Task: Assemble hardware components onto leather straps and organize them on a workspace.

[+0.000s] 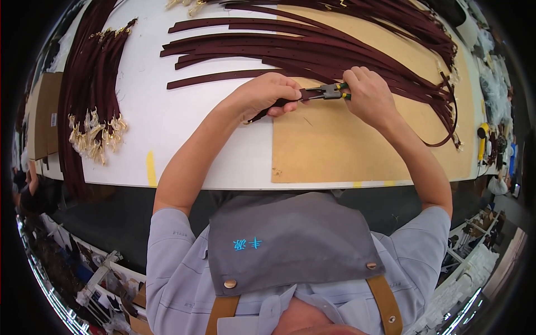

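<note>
In my left hand (262, 94) is a dark maroon strap (258, 115), pinched between thumb and fingers close to one end. My right hand (368, 95) is wrapped around the green and yellow handles of a pair of pliers (331, 91). The pliers' narrow jaws point left and meet the strap end at my left fingertips. My fingers partly cover that end, so I cannot tell exactly how the jaws sit on it. Just beyond both hands, several maroon straps (240, 46) lie side by side across the table.
A tan board (363, 151) covers the right part of the white table (212, 151). At left hang bundled straps (103, 78) with gold hardware in clear wrapping (97, 134), beside a cardboard box (46, 114). A yellow-handled tool (482, 142) lies at the right edge.
</note>
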`<state>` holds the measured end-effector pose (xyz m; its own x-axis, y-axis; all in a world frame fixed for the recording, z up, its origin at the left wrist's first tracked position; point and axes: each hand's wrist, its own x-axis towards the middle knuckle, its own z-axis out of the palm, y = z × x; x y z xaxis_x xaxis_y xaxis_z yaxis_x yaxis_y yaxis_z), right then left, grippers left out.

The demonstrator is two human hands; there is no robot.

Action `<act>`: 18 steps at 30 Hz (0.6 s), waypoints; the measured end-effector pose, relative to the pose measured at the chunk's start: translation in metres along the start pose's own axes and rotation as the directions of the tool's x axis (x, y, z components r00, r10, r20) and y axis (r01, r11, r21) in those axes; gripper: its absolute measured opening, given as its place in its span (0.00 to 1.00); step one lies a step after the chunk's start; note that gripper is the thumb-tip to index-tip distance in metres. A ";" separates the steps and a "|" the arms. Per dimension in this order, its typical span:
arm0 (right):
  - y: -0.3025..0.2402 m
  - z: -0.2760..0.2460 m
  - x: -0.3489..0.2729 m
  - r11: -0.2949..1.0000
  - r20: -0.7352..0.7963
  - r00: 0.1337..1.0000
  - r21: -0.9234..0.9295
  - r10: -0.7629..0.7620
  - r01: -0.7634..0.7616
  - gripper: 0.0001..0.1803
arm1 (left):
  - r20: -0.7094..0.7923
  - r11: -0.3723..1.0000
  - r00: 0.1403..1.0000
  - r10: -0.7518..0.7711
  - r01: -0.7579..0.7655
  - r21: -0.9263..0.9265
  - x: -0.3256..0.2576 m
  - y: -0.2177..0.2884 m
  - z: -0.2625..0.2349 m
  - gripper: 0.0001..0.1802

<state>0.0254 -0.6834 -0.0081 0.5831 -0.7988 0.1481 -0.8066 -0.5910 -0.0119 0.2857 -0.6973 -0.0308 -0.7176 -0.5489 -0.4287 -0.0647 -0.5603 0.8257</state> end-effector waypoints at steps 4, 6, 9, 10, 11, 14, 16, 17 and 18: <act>0.004 0.006 -0.006 1.000 0.076 0.997 -0.014 0.015 -0.014 0.11 | 0.008 1.000 1.000 -0.014 0.014 -0.003 0.003 -0.003 0.005 0.12; 0.004 0.010 -0.009 1.000 0.080 0.997 0.012 0.005 -0.006 0.10 | -0.037 0.998 0.997 -0.064 0.063 -0.004 0.003 -0.003 0.008 0.11; 0.001 0.000 -0.008 0.999 0.125 0.991 -0.043 0.036 -0.031 0.09 | -0.036 0.997 0.997 -0.073 0.074 0.030 0.007 -0.004 0.009 0.10; 0.003 -0.004 -0.008 0.998 0.127 0.991 -0.046 0.037 -0.031 0.09 | -0.033 0.997 0.997 -0.071 0.072 0.029 0.008 -0.005 0.010 0.10; 0.007 -0.008 -0.010 0.994 0.048 0.999 -0.105 0.016 -0.011 0.08 | -0.030 0.998 0.997 -0.066 0.067 0.018 0.009 -0.006 0.011 0.10; 0.041 -0.023 -0.017 0.976 0.020 0.991 -0.179 0.131 -0.125 0.08 | -0.071 0.997 0.996 -0.053 0.057 0.055 0.006 -0.010 0.006 0.10; 0.083 -0.033 -0.021 0.938 0.015 0.966 -0.245 0.257 -0.246 0.09 | -0.122 0.987 0.992 -0.043 0.061 0.146 0.005 -0.009 0.001 0.09; 0.104 -0.038 -0.025 0.909 0.018 0.948 -0.291 0.318 -0.299 0.09 | -0.107 0.987 0.993 -0.042 0.057 0.148 0.005 -0.008 0.003 0.09; 0.118 -0.041 -0.023 0.887 0.014 0.929 -0.302 0.371 -0.349 0.13 | -0.110 0.984 0.993 -0.050 0.068 0.163 0.004 -0.005 0.004 0.09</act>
<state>-0.0872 -0.7302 0.0272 0.2440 -0.9624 0.1191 -0.9485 -0.2113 0.2359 0.2801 -0.6945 -0.0351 -0.6325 -0.5853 -0.5072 -0.2251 -0.4877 0.8435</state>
